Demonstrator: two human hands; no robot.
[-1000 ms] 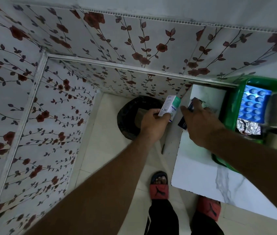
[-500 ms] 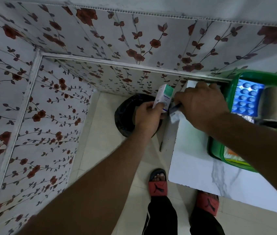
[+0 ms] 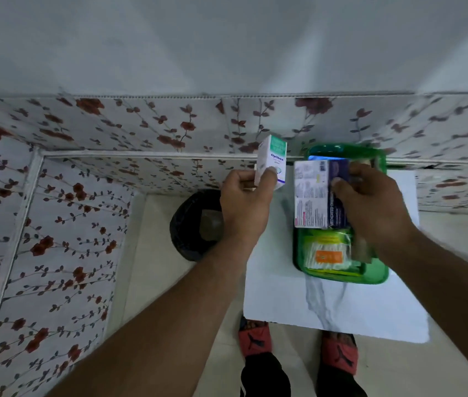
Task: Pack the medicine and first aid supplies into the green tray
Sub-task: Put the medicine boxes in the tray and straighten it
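Note:
The green tray (image 3: 381, 277) lies on a small white marble-patterned table (image 3: 338, 308) against the wall. My right hand (image 3: 370, 204) grips a flat white and dark blue medicine box (image 3: 311, 196) and holds it over the tray's left half. My left hand (image 3: 245, 202) holds a small white box with a teal top (image 3: 273, 159) upright, left of the tray and above the table's left edge. A clear packet with an orange label (image 3: 328, 255) lies in the tray's near end. The tray's far contents are mostly hidden behind the flat box and my right hand.
A black round bin (image 3: 190, 224) stands on the tiled floor left of the table. Floral wall panels close in the back and left. My feet in red sandals (image 3: 254, 339) stand at the table's near edge.
The view swung right and up, bringing the tray to centre. My right hand lifted the flat box from the table's far left corner and carried it over the tray. My left hand raised the small box.

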